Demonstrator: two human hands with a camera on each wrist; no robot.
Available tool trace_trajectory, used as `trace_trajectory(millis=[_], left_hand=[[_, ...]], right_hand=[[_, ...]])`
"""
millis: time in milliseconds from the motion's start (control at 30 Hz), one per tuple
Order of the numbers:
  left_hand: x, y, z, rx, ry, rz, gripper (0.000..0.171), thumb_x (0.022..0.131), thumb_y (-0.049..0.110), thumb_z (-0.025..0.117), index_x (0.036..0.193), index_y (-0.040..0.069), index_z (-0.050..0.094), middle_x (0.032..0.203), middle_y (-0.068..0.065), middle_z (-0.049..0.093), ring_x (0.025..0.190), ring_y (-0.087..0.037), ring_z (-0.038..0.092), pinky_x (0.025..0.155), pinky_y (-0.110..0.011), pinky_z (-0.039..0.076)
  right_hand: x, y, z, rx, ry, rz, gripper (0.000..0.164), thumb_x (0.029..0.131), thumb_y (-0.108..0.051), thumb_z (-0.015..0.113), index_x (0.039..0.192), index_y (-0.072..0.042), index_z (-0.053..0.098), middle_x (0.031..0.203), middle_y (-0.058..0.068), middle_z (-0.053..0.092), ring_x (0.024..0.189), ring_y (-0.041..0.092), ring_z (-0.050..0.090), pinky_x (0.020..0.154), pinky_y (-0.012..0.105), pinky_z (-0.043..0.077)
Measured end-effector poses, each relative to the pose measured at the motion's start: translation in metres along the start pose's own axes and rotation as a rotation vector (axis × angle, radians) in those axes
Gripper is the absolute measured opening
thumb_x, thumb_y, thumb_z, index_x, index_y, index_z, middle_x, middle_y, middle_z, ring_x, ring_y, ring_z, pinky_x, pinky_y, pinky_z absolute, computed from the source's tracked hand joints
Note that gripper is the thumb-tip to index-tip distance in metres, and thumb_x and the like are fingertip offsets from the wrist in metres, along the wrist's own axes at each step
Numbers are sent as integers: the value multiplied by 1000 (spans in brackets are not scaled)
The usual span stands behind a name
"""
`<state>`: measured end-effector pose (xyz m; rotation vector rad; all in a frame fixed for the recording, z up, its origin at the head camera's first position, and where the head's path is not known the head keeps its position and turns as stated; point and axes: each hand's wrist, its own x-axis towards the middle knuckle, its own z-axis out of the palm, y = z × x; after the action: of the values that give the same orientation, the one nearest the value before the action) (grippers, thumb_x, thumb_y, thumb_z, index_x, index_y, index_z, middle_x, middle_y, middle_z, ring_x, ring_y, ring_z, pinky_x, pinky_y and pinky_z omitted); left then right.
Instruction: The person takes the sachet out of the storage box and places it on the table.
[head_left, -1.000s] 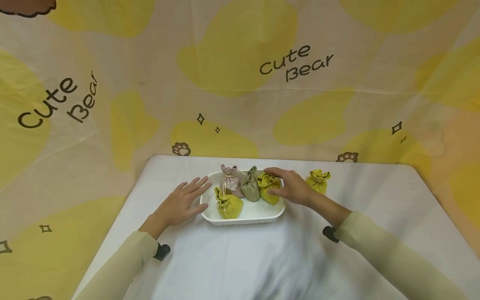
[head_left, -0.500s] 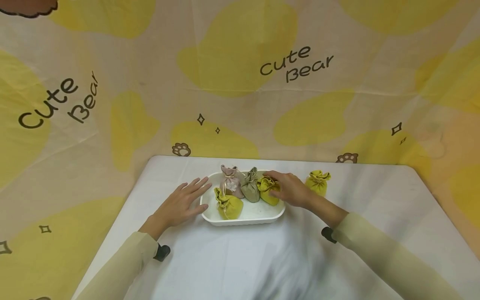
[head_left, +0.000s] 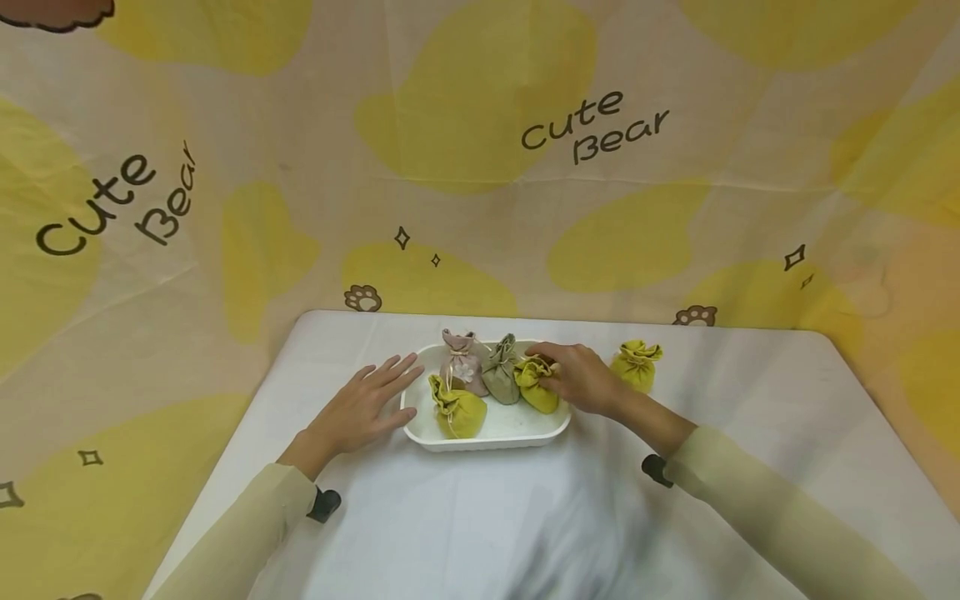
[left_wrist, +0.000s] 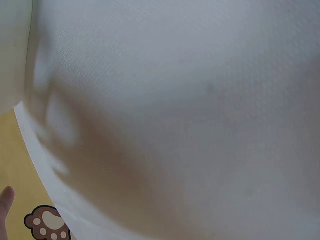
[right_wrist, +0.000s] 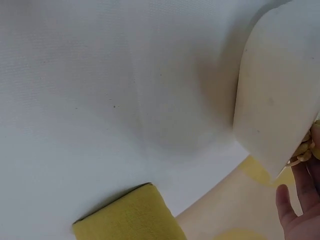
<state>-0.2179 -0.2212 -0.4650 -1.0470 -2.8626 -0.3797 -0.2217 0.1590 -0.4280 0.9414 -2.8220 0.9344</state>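
Note:
A white tray (head_left: 487, 444) on the table holds several small drawstring pouches. My right hand (head_left: 587, 379) reaches over the tray's right end and pinches the gathered neck of a yellow pouch (head_left: 542, 398); its fingers partly hide that neck. In the right wrist view, the fingers (right_wrist: 305, 187) show past the tray wall (right_wrist: 275, 90). Beside that pouch stand a grey-green pouch (head_left: 501, 379) and a pinkish pouch (head_left: 465, 371). Another yellow pouch (head_left: 462, 415) leans at the front left. Fingers spread, my left hand (head_left: 367, 407) lies at the tray's left rim.
One more yellow pouch (head_left: 636, 365) stands on the white table (head_left: 450, 517) to the right of the tray, partly behind my right hand. A patterned cloth (head_left: 465, 208) hangs along the table's back and sides.
My right hand has moved slightly in and its fingers have closed on the yellow pouch's neck. That pouch has shifted and tilted a little. My left hand stays where it was.

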Motion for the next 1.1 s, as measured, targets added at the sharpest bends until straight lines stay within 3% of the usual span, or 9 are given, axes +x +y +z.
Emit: trace_trajectory(millis=[567,1100], left_hand=[[1,0,0,2,8,7,67,98,51,52,156,21,36,163,1,28,147,-31,29,113,-61,28],[1,2,-1,0,4,8,67,98,50,53,156,20,36,162,0,29,147,-32,29,113,-60,28]], right_hand=[[-3,-1,-9,-17,64,-43,44,85,-2,77,127,-1,64,117,13,71,104,29,69,89,48,55],[-1,-7,-33,-76,168,-99,44,84,0,77,125,-4,64,115,12,72,99,29,70,83,47,57]])
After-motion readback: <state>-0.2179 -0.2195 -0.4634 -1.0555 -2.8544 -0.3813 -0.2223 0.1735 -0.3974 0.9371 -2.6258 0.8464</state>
